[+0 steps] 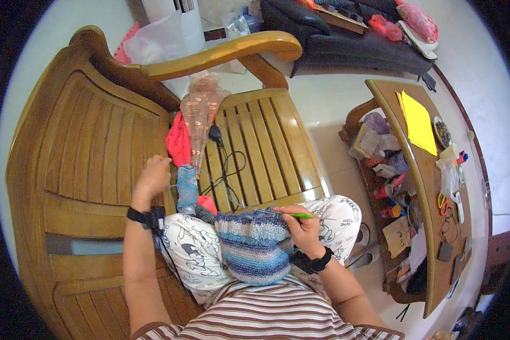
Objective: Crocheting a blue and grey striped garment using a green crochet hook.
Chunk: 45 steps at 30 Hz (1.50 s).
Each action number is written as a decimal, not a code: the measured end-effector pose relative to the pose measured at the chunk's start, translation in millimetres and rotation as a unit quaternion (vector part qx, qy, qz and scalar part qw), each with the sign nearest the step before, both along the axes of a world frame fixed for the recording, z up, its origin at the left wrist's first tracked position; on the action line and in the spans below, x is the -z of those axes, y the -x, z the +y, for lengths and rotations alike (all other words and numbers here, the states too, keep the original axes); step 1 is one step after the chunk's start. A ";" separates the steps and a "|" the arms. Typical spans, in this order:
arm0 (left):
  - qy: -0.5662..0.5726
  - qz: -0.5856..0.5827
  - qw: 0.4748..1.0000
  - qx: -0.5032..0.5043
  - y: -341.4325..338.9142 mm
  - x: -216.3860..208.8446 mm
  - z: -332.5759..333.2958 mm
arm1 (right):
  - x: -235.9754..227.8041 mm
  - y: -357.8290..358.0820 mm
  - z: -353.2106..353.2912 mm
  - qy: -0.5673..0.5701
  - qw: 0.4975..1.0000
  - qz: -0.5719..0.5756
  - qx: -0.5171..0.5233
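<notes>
On my lap lies a knitted piece (254, 249) in blue, white and grey stripes, its ribbed edge facing away from me. My right hand (304, 231) is closed at its upper right corner, gripping a green-handled crochet hook (298, 215). A thin needle-like line crosses the top edge of the knitting. My left hand (153, 177) is raised to the left, beside the bench back, with its fingers curled together. A light blue strand of yarn (174, 186) shows at these fingers and leads toward a blue yarn skein (187, 184).
Red cloth (179, 140), a brown patterned umbrella (202, 113) and a black cable (226, 173) lie on the slatted wooden bench (266, 141). To the right stands a cluttered wooden table (399, 122) with yellow paper (418, 123) and orange scissors (442, 203). A dark sofa (345, 54) is beyond.
</notes>
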<state>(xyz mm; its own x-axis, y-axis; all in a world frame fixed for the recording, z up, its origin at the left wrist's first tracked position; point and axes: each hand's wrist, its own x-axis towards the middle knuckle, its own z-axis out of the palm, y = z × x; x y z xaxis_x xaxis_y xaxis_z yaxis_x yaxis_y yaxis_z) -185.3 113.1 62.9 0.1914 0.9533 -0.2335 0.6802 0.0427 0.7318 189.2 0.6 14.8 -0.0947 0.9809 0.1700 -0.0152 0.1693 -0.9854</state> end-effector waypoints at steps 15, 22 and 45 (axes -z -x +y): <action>0.213 -0.657 0.715 0.109 -182.1 54.9 -61.4 | -9.5 5.7 3.0 -0.152 0.987 -0.034 -0.026; 0.038 -0.319 0.930 0.176 -145.3 76.2 -50.8 | -13.9 2.4 3.1 -0.207 0.972 -0.112 0.007; 0.146 -0.453 0.879 -0.012 -196.2 35.0 -98.6 | -13.4 15.6 -9.3 -0.201 0.959 -0.194 0.034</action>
